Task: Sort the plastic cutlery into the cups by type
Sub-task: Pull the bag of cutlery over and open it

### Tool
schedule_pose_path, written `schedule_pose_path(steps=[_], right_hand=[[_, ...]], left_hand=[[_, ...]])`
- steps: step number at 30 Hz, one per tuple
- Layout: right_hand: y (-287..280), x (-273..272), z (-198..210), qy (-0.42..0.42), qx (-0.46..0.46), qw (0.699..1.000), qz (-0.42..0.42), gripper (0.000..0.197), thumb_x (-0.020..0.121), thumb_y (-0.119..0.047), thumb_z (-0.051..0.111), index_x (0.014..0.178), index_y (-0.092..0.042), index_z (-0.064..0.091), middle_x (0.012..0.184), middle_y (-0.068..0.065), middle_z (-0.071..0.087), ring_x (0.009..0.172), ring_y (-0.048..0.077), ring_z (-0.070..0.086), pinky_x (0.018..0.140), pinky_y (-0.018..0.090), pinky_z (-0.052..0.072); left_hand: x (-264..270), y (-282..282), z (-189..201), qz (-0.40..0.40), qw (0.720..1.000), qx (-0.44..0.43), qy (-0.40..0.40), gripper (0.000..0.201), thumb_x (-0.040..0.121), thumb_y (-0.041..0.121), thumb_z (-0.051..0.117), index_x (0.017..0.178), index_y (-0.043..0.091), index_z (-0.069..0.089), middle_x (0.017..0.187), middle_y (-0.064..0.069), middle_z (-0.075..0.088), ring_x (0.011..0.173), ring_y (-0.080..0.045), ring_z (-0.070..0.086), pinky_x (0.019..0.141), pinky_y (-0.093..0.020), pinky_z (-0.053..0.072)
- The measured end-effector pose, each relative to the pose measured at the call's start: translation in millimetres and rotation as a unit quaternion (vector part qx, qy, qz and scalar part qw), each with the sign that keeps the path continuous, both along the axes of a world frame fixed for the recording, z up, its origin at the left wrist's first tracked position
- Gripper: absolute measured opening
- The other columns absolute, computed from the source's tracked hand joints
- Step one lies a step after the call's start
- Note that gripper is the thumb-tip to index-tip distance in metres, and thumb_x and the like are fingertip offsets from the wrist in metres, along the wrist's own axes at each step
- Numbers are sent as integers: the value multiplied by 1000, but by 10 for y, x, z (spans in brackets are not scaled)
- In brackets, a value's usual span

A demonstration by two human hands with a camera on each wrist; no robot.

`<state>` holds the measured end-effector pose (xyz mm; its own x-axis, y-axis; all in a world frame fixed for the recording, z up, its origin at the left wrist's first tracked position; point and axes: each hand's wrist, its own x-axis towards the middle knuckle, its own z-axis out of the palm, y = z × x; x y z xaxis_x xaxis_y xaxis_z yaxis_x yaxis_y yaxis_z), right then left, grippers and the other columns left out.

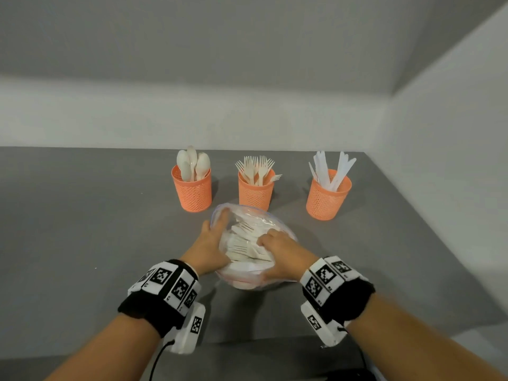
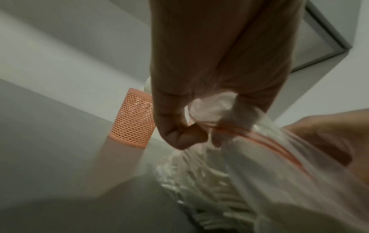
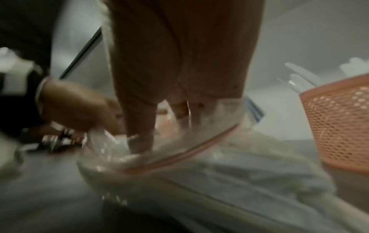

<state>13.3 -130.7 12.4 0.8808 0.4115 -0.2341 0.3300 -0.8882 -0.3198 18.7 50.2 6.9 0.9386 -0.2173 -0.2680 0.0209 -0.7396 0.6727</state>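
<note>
A clear bag (image 1: pixel 254 243) of mixed white cutlery (image 1: pixel 244 247) lies on the grey table (image 1: pixel 82 229), just in front of the middle of three orange mesh cups; the step in hand looks like opening the bag to draw out the next pieces. The left hand (image 1: pixel 210 244) pinches the bag's left rim, thumb and fingers bunched on the plastic in the left wrist view; the right hand (image 1: pixel 280 257) has its fingers curled over the right rim and reaching into the mouth, though whether they have closed on any piece I cannot tell.

Behind the bag, the spoon cup (image 1: pixel 193 189) stands to the left, the fork cup (image 1: pixel 255 189) straight behind and close to the bag, the knife cup (image 1: pixel 327 195) to the right; each already holds its own kind, so sorting seems well along.

The next move probably calls for the left hand to keep the mouth wide while the right picks out one kind and carries it to the matching cup.

Both wrist views are blurred; the pieces in the bag overlap under crinkled plastic, so beyond some fork tines their kinds are hard to make out; the right fingertips are hidden inside the bag.
</note>
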Motion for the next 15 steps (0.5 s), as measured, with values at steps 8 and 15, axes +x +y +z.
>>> schedule_pose_path(steps=[8,15], right_hand=[[120,-67,-142,-96,-97,991,-11,66,71,-35,74,122,-9,41,127,10,49,117,25,47,101,34,38],[135,-36,-125,-108,-114,987,24,67,68,-31,76,122,-10,40,126,9,49,116,25,46,100,34,36]], left_hand=[[-103,81,-74,21,998,-38,41,79,86,0,48,146,34,11,133,-17,44,116,-34,51,96,-38,42],[-111,116,-75,86,974,-198,66,83,64,-11,47,135,31,37,90,-18,58,78,-25,55,72,-41,51]])
